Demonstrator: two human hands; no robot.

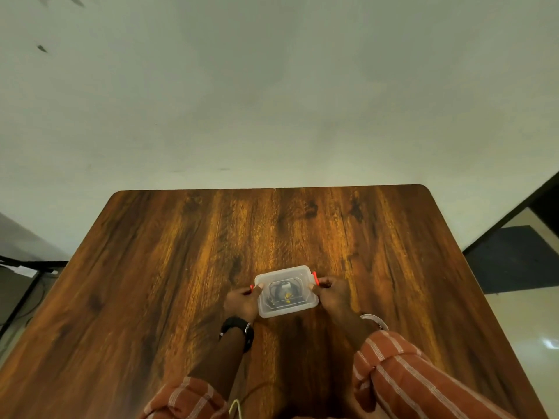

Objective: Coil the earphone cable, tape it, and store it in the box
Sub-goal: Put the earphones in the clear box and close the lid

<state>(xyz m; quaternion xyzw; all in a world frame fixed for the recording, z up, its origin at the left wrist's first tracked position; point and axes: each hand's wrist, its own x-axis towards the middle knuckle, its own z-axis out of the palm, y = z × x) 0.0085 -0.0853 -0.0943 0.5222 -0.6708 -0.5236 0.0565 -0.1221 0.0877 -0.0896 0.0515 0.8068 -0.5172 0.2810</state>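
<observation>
One box (286,291), lid on, sits in the lower middle of the frame on a dark wood-grain counter (181,267) before a pale wall. Through the clear lid, one dark coiled cable (279,290) lies inside. Two hands: left hand (242,300) and right hand (332,293) each pinch a red clip at the box's ends.

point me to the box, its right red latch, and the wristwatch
box (286,309): head view, on the translucent lid's near edge.
right red latch (315,278): head view, on the latch's red bar.
wristwatch (237,328): head view, on the black band at the left wrist.
</observation>
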